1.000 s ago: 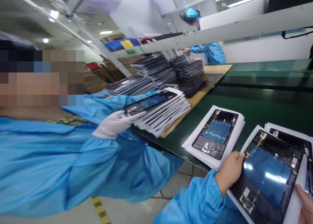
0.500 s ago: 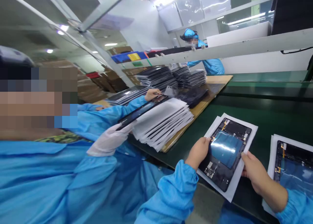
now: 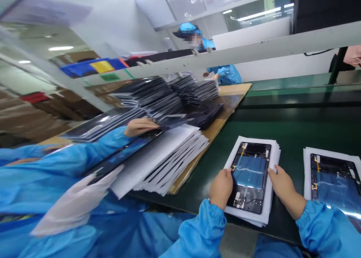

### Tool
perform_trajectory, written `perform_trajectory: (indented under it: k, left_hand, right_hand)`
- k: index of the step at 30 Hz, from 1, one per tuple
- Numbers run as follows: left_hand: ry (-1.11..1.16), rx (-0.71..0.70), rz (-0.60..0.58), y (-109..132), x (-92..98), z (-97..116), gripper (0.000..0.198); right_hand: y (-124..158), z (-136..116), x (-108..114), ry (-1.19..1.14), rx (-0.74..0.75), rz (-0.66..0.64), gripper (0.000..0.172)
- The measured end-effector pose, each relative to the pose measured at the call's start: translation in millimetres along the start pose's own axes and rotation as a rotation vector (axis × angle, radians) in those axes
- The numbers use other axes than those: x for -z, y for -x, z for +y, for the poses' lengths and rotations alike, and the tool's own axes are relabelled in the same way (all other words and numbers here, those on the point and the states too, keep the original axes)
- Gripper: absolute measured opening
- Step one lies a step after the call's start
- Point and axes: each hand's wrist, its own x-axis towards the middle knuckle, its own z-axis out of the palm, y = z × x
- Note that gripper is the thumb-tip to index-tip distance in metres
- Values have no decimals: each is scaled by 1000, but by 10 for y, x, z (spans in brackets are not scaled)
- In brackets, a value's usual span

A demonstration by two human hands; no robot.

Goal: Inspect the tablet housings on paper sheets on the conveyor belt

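An opened tablet (image 3: 249, 196) lies face-up on several white sheets (image 3: 265, 221), its circuit parts, orange flex cables and shiny blue-filmed battery showing. My left hand (image 3: 222, 188) closes on its left edge, thumb on top. On the opposite side, my right hand (image 3: 285, 190) pinches the sheets' right edge, close beside the tablet; its lower fingers are partly hidden. Both hands rest at the near edge of the green work surface (image 3: 259, 128). To the right, a second opened tablet (image 3: 335, 179) sits on its own white sheets, apart from my right hand.
At left, a co-worker's gloved hand (image 3: 81, 198) and bare hand (image 3: 141, 127) hold a dark tablet above a fanned stack of white sheets (image 3: 169, 164). Piled dark panels (image 3: 149, 96) stand behind. A rail (image 3: 239, 47) crosses above, and another person (image 3: 228, 74) works beyond it.
The tablet and sheets between my hands have turned straighter and come down flatter on the surface. My view has swung right. The co-worker's tablet has moved lower and left in view.
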Motion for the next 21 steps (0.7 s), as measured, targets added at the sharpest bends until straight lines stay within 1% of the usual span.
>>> perform_trajectory:
  k: [3, 5, 7, 8, 9, 10, 11, 12, 13, 14, 15, 17, 19, 21]
  left_hand:
    - [-28, 1, 41, 40, 19, 3, 37]
    - [-50, -27, 115, 137, 37, 38, 40]
    - [-32, -132, 254, 309, 24, 117, 45]
    - [7, -223, 322, 424, -8, 174, 46]
    - [68, -336, 360, 555, -62, 242, 46]
    - [144, -461, 355, 697, -143, 319, 45]
    - [225, -578, 303, 841, -251, 405, 44]
    - [302, -673, 224, 978, -381, 498, 42]
    - [366, -730, 135, 1097, -528, 597, 41]
    - [418, -742, 53, 1187, -682, 699, 40]
    - [458, -710, -6, 1244, -830, 801, 41]
    - [493, -577, -60, 1254, -1074, 987, 43]
    - [476, -458, -66, 1166, -1211, 1130, 44]
    - [403, -411, -73, 1054, -1242, 1225, 45]
  right_hand:
    - [146, 181, 154, 28, -12, 2, 50]
    - [309, 386, 362, 57, 1, 12, 50]
    - [503, 641, 659, 101, 23, 71, 48]
    - [602, 781, 832, 132, 30, 125, 48]
    - [699, 929, 1013, 170, 30, 194, 50]
    - [788, 1083, 1194, 211, 23, 274, 53]
    - [868, 1241, 1365, 253, 13, 357, 56]
    - [935, 1399, 1520, 290, 4, 437, 58]
    - [988, 1554, 1652, 320, -1, 502, 60]
    - [1026, 1699, 1755, 342, 1, 546, 60]
    - [1050, 1829, 1828, 357, 11, 569, 59]
    - [1062, 2025, 1889, 376, 58, 564, 53]
    - [1041, 2131, 1863, 387, 119, 549, 46]
    - [1008, 2166, 1798, 389, 160, 568, 41]
